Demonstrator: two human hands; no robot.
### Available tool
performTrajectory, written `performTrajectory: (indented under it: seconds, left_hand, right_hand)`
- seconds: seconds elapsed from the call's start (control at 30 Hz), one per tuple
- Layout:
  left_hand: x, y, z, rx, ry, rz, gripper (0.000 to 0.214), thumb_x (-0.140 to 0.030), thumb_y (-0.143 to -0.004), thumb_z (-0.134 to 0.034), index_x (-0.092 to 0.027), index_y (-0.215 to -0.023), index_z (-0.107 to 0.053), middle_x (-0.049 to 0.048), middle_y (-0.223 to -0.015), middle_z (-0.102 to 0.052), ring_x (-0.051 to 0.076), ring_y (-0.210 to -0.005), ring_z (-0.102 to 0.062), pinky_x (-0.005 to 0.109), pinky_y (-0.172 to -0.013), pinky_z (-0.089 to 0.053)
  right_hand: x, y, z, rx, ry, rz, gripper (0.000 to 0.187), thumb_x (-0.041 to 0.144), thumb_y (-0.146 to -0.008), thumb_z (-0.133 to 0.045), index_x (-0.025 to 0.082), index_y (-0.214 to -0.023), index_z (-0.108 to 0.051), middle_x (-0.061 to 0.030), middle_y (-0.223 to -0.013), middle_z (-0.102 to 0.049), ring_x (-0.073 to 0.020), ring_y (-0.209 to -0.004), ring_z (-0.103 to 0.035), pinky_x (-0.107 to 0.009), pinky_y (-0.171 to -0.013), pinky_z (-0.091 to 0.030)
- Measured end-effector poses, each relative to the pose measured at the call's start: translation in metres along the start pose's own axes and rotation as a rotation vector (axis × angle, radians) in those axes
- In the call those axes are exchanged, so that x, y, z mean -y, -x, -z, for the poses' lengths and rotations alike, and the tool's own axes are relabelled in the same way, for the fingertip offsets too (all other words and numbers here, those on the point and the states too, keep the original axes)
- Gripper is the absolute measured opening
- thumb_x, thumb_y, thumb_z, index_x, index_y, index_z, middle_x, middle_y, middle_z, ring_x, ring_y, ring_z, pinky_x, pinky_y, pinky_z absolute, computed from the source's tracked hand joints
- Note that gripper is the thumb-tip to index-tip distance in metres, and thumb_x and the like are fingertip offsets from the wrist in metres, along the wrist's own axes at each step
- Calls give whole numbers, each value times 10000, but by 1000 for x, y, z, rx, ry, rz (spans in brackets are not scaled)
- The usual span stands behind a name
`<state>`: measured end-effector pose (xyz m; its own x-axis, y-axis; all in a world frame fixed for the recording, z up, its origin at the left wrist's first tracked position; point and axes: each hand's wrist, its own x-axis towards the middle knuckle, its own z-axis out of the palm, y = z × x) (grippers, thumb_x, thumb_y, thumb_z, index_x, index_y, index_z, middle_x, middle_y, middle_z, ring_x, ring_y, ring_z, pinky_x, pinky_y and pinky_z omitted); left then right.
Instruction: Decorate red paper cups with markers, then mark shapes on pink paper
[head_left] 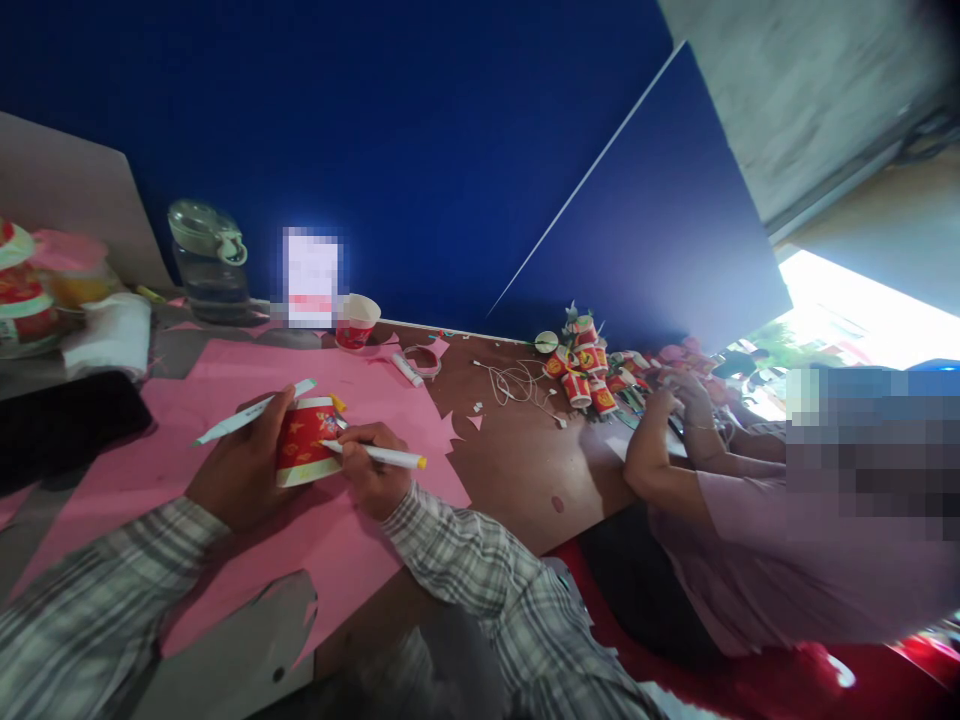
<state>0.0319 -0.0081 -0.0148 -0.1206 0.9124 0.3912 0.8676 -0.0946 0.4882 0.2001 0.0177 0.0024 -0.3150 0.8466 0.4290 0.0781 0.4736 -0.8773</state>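
My left hand is closed round a red and white paper cup lying on its side over a pink paper sheet. A pale green-white marker is also clamped between that hand's fingers, sticking out to the left. My right hand pinches a white marker with a yellow end, its tip touching the cup's side. Both my sleeves are grey plaid.
Another paper cup, a water bottle and a blurred card stand at the back by the blue wall. White cables and a heap of decorated cups lie right, where another person's hands work. A black object lies left.
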Motion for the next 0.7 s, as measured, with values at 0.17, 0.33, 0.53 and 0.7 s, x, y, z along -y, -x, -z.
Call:
performTrajectory:
  seconds: [0.17,0.33,0.53,0.7]
  left_hand:
    - [0,0,0,-3,2,-8,1102,-701,-440,-459,-132,-1318,-111,216,-1220,-451,350,-1083,-468,470,-819,-425]
    - [1,0,0,-13,-5,-1,1113,-704,-432,-462,-138,-1321,-107,211,-1222,-453,343,-1072,-479,469,-829,-423]
    - [4,0,-3,-16,-16,-7,1110,-684,-434,-482,-126,-1320,-111,215,-1215,-456,347,-1072,-476,469,-824,-424]
    - [3,0,-2,-22,-8,-22,1097,-686,-449,-468,-113,-1317,-118,221,-1224,-447,346,-1075,-473,470,-825,-424]
  right_hand:
    - [-3,0,-1,-3,-26,-21,210,296,-828,-505,125,-876,-617,-41,-644,-584,-126,-557,-533,-238,-526,-443]
    - [-3,1,-1,-10,-25,-10,209,301,-827,-496,131,-870,-611,-46,-655,-594,-128,-551,-536,-238,-517,-442]
    - [1,0,0,-7,12,9,192,288,-831,-492,140,-862,-609,-70,-756,-649,-129,-574,-557,-246,-541,-455]
    - [0,0,0,-6,26,27,186,286,-835,-492,150,-877,-613,-83,-817,-671,-156,-664,-616,-269,-604,-492]
